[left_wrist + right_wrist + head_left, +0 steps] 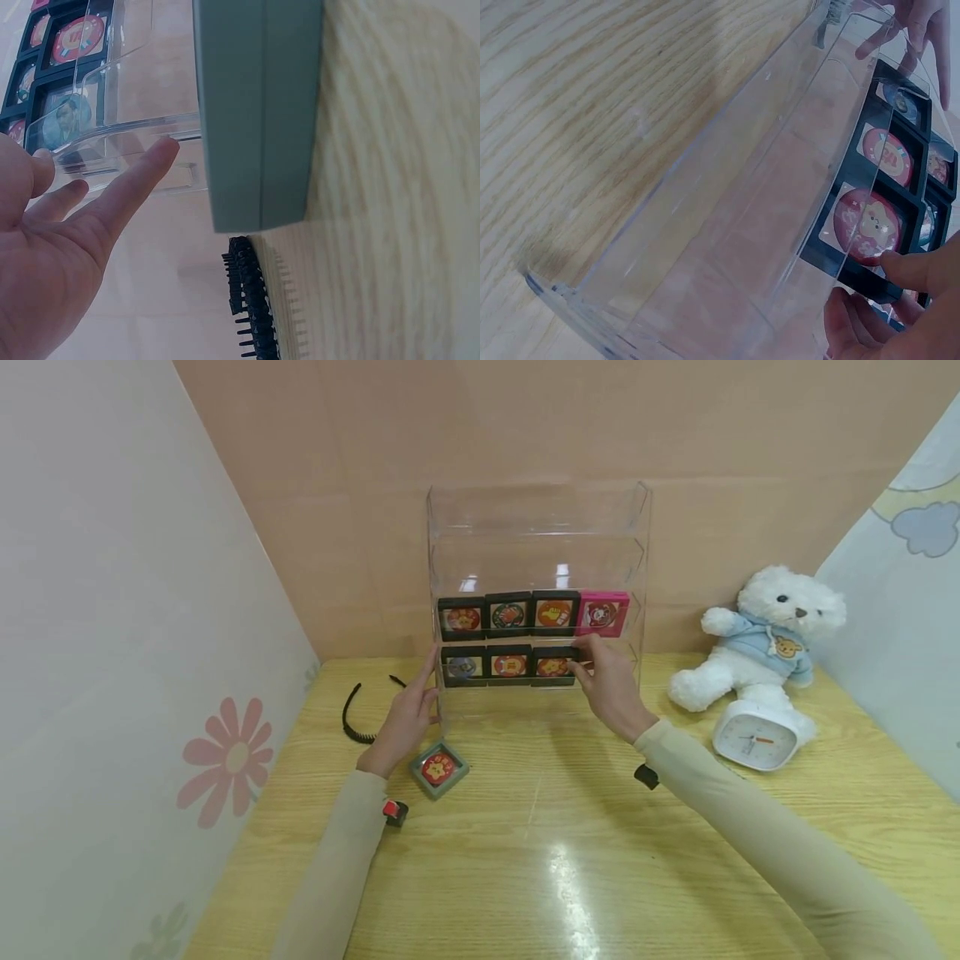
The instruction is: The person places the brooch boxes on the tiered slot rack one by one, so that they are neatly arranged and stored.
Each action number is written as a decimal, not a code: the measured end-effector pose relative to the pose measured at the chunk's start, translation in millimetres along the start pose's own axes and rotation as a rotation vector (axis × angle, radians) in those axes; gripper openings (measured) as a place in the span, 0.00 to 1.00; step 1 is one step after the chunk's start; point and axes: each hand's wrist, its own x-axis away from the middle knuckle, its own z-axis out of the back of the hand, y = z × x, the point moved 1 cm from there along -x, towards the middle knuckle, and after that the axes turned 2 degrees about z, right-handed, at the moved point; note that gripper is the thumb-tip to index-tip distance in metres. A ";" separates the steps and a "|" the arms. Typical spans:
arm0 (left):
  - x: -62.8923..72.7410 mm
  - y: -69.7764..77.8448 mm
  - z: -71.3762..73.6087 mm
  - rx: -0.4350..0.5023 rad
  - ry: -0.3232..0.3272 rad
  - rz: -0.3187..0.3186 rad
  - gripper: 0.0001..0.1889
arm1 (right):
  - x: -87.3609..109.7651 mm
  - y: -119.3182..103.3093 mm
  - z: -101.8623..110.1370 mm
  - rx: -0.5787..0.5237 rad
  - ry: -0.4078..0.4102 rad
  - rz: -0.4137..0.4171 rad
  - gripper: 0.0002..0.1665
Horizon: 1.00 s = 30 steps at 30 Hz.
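Observation:
A clear acrylic tiered rack [517,533] stands against the back wall with framed round badges on two of its tiers. My right hand [611,689] pinches the right edge of a black badge frame [552,667], the rightmost in the lower row; in the right wrist view, the thumb lies on the front of this black frame [866,225]. At the rack's left side, my left hand [407,722] has its fingers extended and touches the clear side panel. A green badge frame [439,769] lies on the table just below the left hand, looming large in the left wrist view.
Above the lower row sit several frames, with a pink frame [602,613] at the right end. A black toothed headband [352,727] lies left of the rack. To the right, a white teddy bear [780,635] sits behind a white clock [756,737].

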 end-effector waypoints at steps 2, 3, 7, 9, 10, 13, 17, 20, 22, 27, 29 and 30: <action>0.0 -0.4 -0.1 -0.005 0.002 -0.002 0.41 | -0.1 -0.9 1.0 0.010 -0.006 -0.005 0.18; -0.1 -0.6 -0.1 -0.005 0.002 0.001 0.41 | -0.2 -1.8 1.8 0.019 -0.004 -0.006 0.18; 0.2 -1.4 -0.5 -0.002 -0.003 0.009 0.41 | 0.9 -6.9 5.4 0.053 0.015 0.006 0.20; 0.4 -1.2 -0.5 0.003 -0.003 0.016 0.40 | 2.6 -10.6 7.0 0.066 0.031 0.023 0.19; 0.5 -1.2 -0.4 0.006 -0.004 0.015 0.40 | 3.8 -12.7 7.6 0.068 0.040 0.039 0.19; 0.2 -0.8 -0.2 0.013 -0.004 0.017 0.40 | 7.7 -20.9 8.4 0.057 0.062 0.102 0.18; -0.8 -0.9 0.2 0.003 -0.003 0.013 0.40 | 15.4 -34.2 5.7 0.025 0.026 0.174 0.15; -1.5 -1.0 0.2 -0.003 -0.002 0.010 0.40 | 24.1 -42.5 1.1 -0.002 -0.069 0.175 0.12; -1.6 -0.3 0.2 -0.001 -0.003 0.006 0.40 | 30.5 -46.8 -2.7 -0.006 -0.132 0.164 0.11; -0.9 2.0 0.7 0.002 -0.006 0.005 0.39 | 45.9 -48.4 -17.7 0.006 -0.252 0.154 0.11; -0.6 2.5 0.8 0.002 -0.007 0.012 0.39 | 52.2 -48.2 -23.5 -0.016 -0.295 0.135 0.10; -0.4 2.9 0.7 0.010 -0.011 0.018 0.39 | 55.4 -48.5 -25.9 -0.034 -0.317 0.122 0.10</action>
